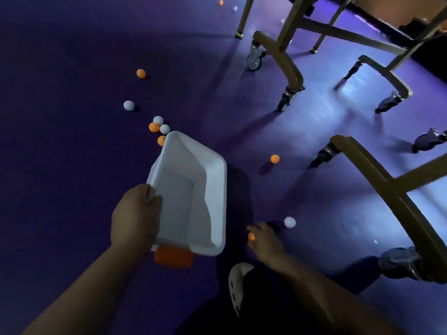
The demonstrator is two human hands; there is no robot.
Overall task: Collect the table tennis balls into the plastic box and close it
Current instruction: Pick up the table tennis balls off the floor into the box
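The left hand [135, 216] holds the plastic box [214, 189] at its near left corner. Its fingers are curled over the rim. The box is white and open on top. It is tipped a little and held up over the purple floor [72, 165]. Its bare white bottom shows. An orange clip [174, 258] sticks out under the end of the box nearest the person.

Just to the right of the box, the right hand [266, 240] is down low. Its fingers are curled round a small orange ball [251, 236] and hold it. A white ball [289, 222] lies on the floor a bit further right of the box, close to that hand. A second orange ball [275, 159] lies alone to the right of the box, near its middle.

At the far end of the box sits a bunch of four balls [154, 127], two orange and two white. The nearest orange one is partly hidden behind the box's far corner. Past the bunch lie a lone white ball [128, 105] and then a far orange ball [140, 73], each further from the box.

Gold table legs [290, 68] on small wheels stand well to the right of the box. A white shoe [238, 281] with holes shows below the box.
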